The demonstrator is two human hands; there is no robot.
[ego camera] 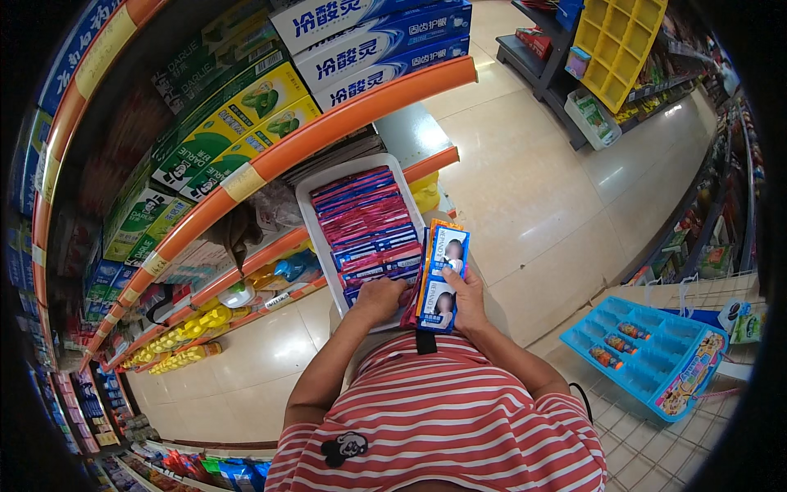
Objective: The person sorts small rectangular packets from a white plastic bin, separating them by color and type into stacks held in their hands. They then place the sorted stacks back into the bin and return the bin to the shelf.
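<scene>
A white plastic bin filled with a row of upright blue, pink and red sachets is before me, in front of the shelf. My left hand reaches into its near end, fingers bent down among the sachets; whether they grip one is hidden. My right hand holds a bundle of sachets, beside the bin's right edge. Blue and white sachets printed with a portrait lie on top of the bundle, my thumb across them, and orange and red ones show beneath.
Orange-edged shelves with toothpaste boxes rise at the left, yellow bottles below. At right, a wire rack bears a blue compartment tray. A dark display shelf with a yellow tray stands farther off.
</scene>
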